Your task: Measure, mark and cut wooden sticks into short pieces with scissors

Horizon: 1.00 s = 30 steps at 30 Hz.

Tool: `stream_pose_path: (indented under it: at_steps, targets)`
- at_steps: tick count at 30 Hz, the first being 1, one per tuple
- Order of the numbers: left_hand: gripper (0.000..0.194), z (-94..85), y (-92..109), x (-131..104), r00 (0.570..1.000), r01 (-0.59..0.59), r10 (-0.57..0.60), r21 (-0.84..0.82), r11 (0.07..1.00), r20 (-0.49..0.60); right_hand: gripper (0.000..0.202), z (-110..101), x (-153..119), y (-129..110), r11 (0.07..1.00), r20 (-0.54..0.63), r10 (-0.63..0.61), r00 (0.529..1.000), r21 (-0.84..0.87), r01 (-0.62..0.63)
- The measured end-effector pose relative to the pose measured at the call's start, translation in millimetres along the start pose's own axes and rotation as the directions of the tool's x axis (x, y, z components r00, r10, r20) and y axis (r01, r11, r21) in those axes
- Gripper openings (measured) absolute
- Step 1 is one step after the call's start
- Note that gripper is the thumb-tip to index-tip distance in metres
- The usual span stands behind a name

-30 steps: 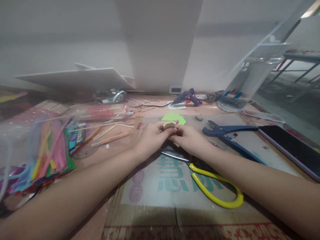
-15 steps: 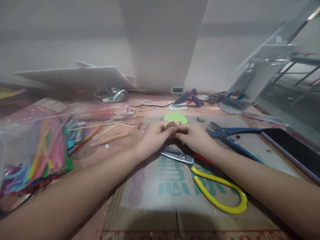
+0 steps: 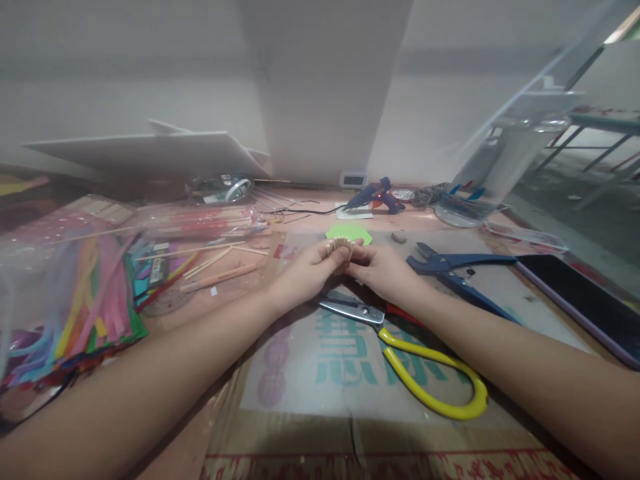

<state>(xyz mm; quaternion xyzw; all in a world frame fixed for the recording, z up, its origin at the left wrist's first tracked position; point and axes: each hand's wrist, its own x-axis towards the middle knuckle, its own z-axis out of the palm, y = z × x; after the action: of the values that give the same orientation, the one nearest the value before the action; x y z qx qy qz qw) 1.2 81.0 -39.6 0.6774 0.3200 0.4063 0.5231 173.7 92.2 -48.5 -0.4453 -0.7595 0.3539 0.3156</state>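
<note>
Between my two hands is a small pale row of short wooden stick pieces [image 3: 338, 244], its far edge showing above my fingers. My left hand [image 3: 316, 265] is closed on it, the thumb laid across the near side. The fingertips of my right hand [image 3: 379, 268] pinch its right end; part of the piece is hidden by the fingers. Just beyond lies a bright green paper shape [image 3: 349, 233]. Below my hands rest scissors with yellow handles [image 3: 435, 393], their blades partly under my wrists.
Blue-handled cutters [image 3: 453, 275] and a phone [image 3: 575, 300] lie at right. Behind are a glue gun [image 3: 377, 197] with a lit red light and a clear container [image 3: 465, 210]. Colourful fuzzy strips [image 3: 95, 300], wooden sticks [image 3: 210, 260] and a wooden-handled tool [image 3: 220, 277] lie at left.
The wooden stick row has tilted in my hands, and my fingers have shifted slightly on it. The whole view has moved a little; the tools lie as before.
</note>
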Motion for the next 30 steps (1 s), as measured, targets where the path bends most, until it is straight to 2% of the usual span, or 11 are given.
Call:
stream_pose_path:
  at_steps: [7,13,19,21,26,30]
  targets:
    - [0.049,-1.2,-7,3,0.997,-0.032,0.029,0.036,0.999,0.07,0.018,2,1,0,0.999,-0.015,0.002,1.0,-0.043,-0.002]
    - [0.043,-0.9,-9,4,0.997,-0.03,0.027,0.046,0.998,0.067,0.018,3,2,-3,0.999,0.002,-0.003,1.0,-0.055,0.003]
    - [0.047,-9.9,-12,7,0.996,0.092,-0.084,-0.24,0.966,0.043,0.017,1,1,-10,0.999,0.027,0.011,1.0,-0.054,-0.01]
    - [0.048,-11.7,-13,8,0.993,0.116,-0.116,-0.278,0.954,0.019,0.02,0,1,-13,0.998,0.024,0.012,1.0,-0.057,-0.01]
    - [0.042,-6.3,-5,6,0.997,0.054,-0.042,-0.223,0.973,0.058,0.02,1,-1,-12,0.996,0.0,0.043,0.999,-0.074,-0.043]
    - [0.048,-1.9,0,2,0.995,0.045,-0.034,-0.117,0.992,0.097,0.019,3,0,-3,0.995,-0.028,0.069,0.997,-0.066,-0.071]
